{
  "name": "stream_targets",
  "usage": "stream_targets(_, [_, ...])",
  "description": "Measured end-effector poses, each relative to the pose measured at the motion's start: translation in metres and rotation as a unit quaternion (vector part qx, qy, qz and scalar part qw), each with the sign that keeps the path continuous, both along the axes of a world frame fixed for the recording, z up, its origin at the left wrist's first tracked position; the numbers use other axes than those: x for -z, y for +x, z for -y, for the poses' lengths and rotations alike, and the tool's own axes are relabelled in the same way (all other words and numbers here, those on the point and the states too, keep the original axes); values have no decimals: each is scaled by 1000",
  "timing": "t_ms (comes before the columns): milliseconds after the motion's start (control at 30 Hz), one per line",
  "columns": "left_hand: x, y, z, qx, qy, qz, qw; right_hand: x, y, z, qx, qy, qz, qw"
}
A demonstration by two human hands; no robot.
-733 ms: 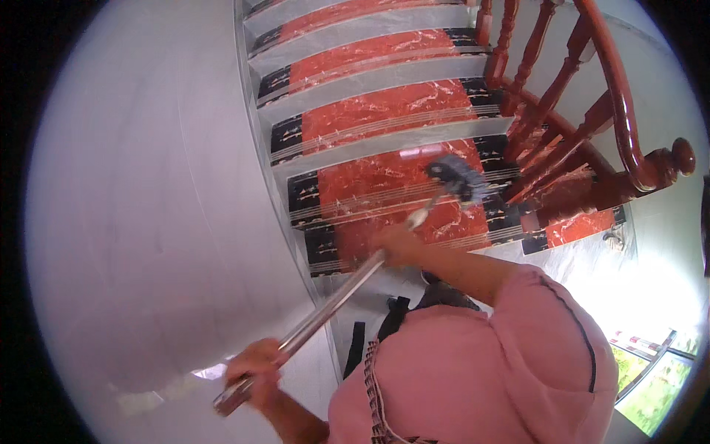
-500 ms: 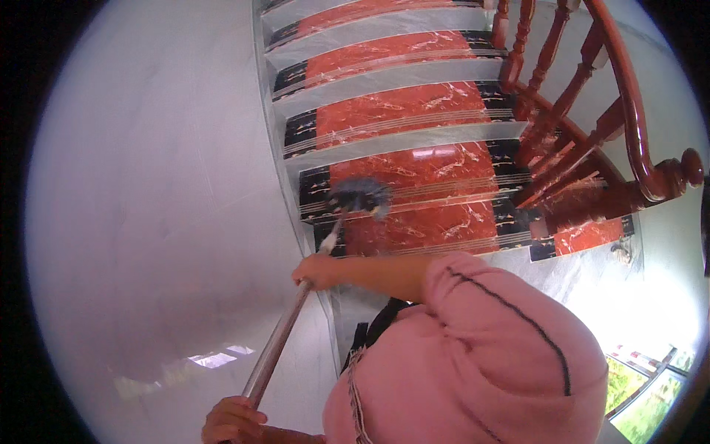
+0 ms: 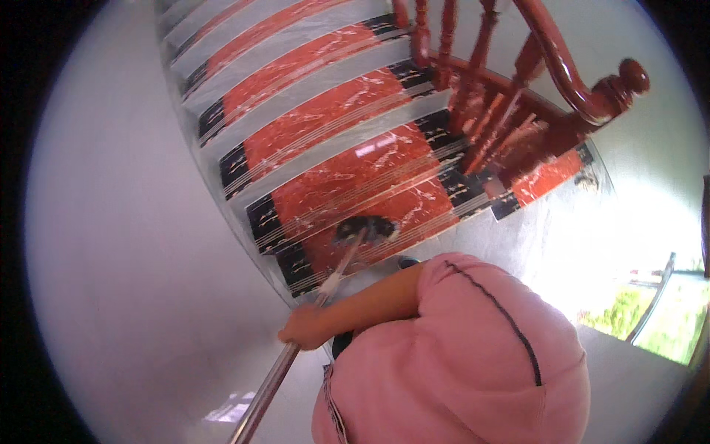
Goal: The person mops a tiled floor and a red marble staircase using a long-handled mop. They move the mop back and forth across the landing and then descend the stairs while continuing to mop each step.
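Right hand [image 3: 303, 331], low centre of frame, closed around the metal mop handle [image 3: 270, 381] partway up the shaft; the grip looks firm, fingers wrapped fully. Left hand out of view: the handle runs off the bottom edge and nothing shows what holds its end.

Handle slants up and right from the hand to the dark mop head [image 3: 366, 228], which lies mid-frame on the red marble tread [image 3: 355, 185] of the lowest step, near its front edge with the grooved strips.

Further out: black end tiles [image 3: 296, 259] at the tread's left end, white wall [image 3: 111, 222] filling the left of frame, red wooden balusters [image 3: 481, 126] and newel post [image 3: 614, 89] upper right. Pink garment [image 3: 458, 355] fills lower right.

Judgement: strokes would do best running along the tread's length, head kept flat and pressed, worked into the left corner by the wall. Care needed near the balusters, where the head could knock the wood.
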State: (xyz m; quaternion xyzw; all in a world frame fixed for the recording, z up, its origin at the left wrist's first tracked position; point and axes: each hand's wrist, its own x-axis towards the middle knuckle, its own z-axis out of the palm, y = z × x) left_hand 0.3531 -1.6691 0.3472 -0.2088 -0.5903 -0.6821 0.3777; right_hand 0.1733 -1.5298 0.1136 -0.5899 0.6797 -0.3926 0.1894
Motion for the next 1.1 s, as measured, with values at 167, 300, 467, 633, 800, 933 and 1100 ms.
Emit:
stream_targets(167, [59, -65, 9, 77, 79, 92, 990, 56, -75, -114, 206, 87, -38, 974])
stream_targets(300, [115, -150, -58, 139, -165, 254, 943, 98, -110, -217, 402, 81, -77, 909])
stream_targets(467, [151, -217, -156, 260, -193, 342, 882, 215, -145, -295, 411, 201, -39, 888])
stream_targets(633, [123, -185, -134, 186, -228, 299, 908, 211, -141, -233, 356, 152, -136, 912])
stream_targets(800, [38, -147, -100, 48, -268, 272, 923, 162, -124, -99, 211, -8, -40, 977])
stream_targets(933, [9, -144, -109, 156, -226, 163, 948, 132, -104, -53, 88, -47, 61, 993])
stream_targets(1100, [-17, -123, -110, 125, -217, 64, 966, 92, -75, -51, 104, -54, 77, 990])
